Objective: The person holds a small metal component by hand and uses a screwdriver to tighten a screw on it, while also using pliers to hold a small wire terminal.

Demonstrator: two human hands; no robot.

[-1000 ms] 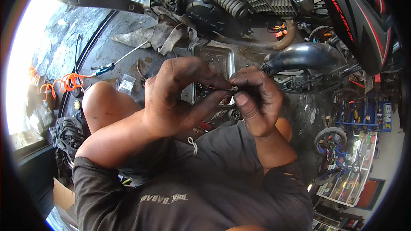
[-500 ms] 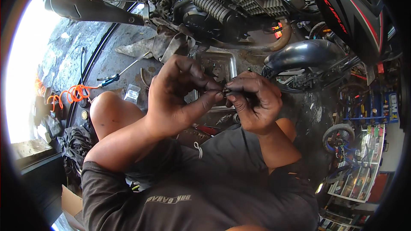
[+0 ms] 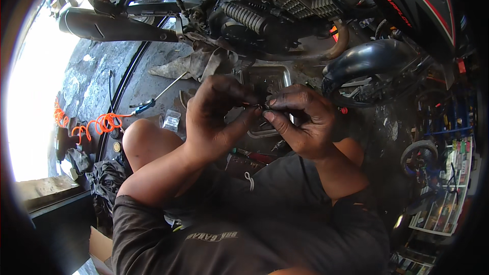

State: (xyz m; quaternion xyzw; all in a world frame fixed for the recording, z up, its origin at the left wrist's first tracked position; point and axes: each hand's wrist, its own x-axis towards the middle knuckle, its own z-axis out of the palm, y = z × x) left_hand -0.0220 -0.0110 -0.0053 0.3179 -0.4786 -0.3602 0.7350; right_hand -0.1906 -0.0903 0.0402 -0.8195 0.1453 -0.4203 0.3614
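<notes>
Both hands meet above my lap, their fingertips blackened with grime. Between them is a small dark part with a bit of shiny metal (image 3: 263, 106), too small to name. My left hand (image 3: 211, 119) pinches it from one side, thumb and forefinger closed, while the other fingers curl over. From the opposite side my right hand (image 3: 303, 122) grips it between thumb and fingertips. Fingers cover most of the part. Below and beyond the hands, a metal tray (image 3: 288, 77) lies on the floor, partly hidden by them.
A motorcycle engine (image 3: 244, 23) and silencer (image 3: 112, 24) span the far side. A grey rag (image 3: 206, 62), a blue air blow gun (image 3: 146, 106) with orange coiled hose (image 3: 105, 122) and a clear plastic bag (image 3: 171, 120) lie to the left. A glossy black fender (image 3: 372, 61) is at right.
The whole view has shifted slightly, so the surroundings appear further right. Both hands stay together on the small part, and the fingers of my left hand have changed position slightly.
</notes>
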